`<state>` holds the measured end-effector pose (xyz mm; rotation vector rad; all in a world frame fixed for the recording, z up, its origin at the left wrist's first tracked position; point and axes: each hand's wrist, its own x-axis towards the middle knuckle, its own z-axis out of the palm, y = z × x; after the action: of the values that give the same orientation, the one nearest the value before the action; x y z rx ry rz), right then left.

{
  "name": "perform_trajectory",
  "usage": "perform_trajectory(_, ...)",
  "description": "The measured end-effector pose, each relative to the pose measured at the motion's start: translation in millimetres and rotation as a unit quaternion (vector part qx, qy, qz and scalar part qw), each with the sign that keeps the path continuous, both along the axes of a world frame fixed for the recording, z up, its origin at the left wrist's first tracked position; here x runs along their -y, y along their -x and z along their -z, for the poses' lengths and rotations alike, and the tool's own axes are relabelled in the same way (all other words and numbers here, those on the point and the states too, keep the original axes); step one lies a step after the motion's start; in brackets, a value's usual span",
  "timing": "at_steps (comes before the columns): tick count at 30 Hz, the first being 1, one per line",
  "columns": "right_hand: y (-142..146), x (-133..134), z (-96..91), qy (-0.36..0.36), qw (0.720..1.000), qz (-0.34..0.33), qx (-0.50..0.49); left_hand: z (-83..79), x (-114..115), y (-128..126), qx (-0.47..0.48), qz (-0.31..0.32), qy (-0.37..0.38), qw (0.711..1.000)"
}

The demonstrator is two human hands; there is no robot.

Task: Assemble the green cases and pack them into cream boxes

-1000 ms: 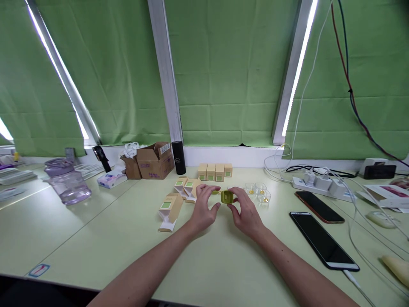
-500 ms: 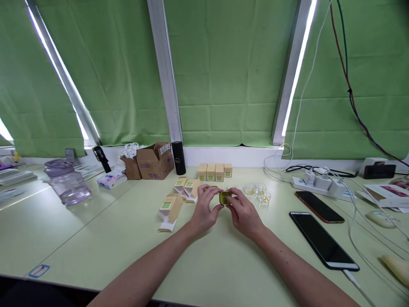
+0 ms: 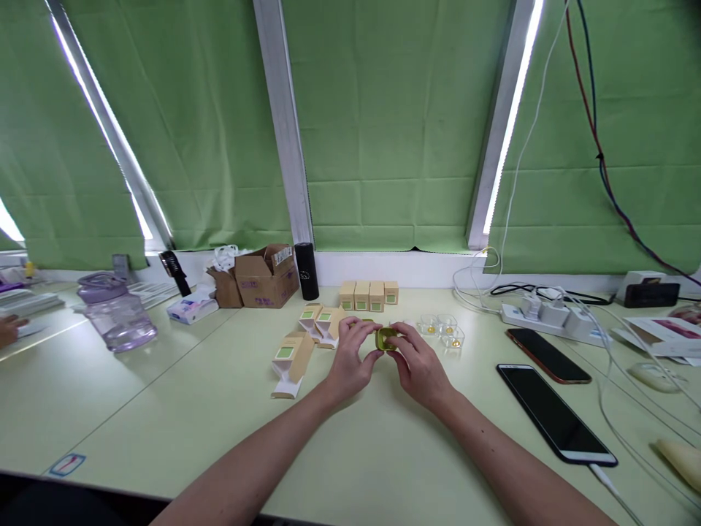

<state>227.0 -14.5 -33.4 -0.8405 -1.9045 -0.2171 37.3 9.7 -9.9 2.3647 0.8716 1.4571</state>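
Both hands meet over the middle of the pale green table (image 3: 164, 409). My left hand (image 3: 350, 358) and my right hand (image 3: 419, 365) pinch a small olive-green square case (image 3: 385, 338) between their fingertips, just above the tabletop. Left of the hands lie unfolded tan cartons with green labels (image 3: 293, 358). Behind them stands a row of closed small tan boxes (image 3: 368, 294). Small clear cups with gold pieces inside (image 3: 445, 329) sit to the right of the hands.
Two phones (image 3: 553, 416) lie at right, one plugged in, with a power strip (image 3: 548, 315) and cables behind. A brown cardboard box (image 3: 267, 275), a black cylinder (image 3: 307, 270) and a clear water jug (image 3: 116, 313) stand at back left. Another person's hand (image 3: 8, 329) shows at the far left edge.
My hands closed together around the green case; the left fingers, spread a second ago, now pinch it. Another person's hand has appeared at the far left edge.
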Motion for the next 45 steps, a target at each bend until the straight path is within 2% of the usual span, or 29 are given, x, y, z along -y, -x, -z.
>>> perform_trajectory(15,-0.2,0.6,-1.2,-0.008,1.0,-0.023,-0.009,1.7,0.0,0.2,-0.007,-0.005,-0.033,0.999)
perform_trajectory(23,0.4,-1.8,-0.2,-0.012,1.0,-0.011,0.012,4.1,-1.9,1.6,-0.01,-0.012,-0.046,0.999)
perform_trajectory(35,2.5,2.4,-0.9,-0.001,0.998,-0.024,-0.053,3.4,-1.0,1.6,-0.017,-0.007,-0.057,0.998)
perform_trajectory(40,5.4,3.5,0.2,0.053,0.987,-0.04,-0.146,-2.5,4.1,2.8,-0.01,0.003,-0.045,0.999)
perform_trajectory(45,8.6,0.7,0.9,0.157,0.944,-0.08,-0.277,-3.9,4.8,3.9,-0.021,0.0,-0.058,0.998)
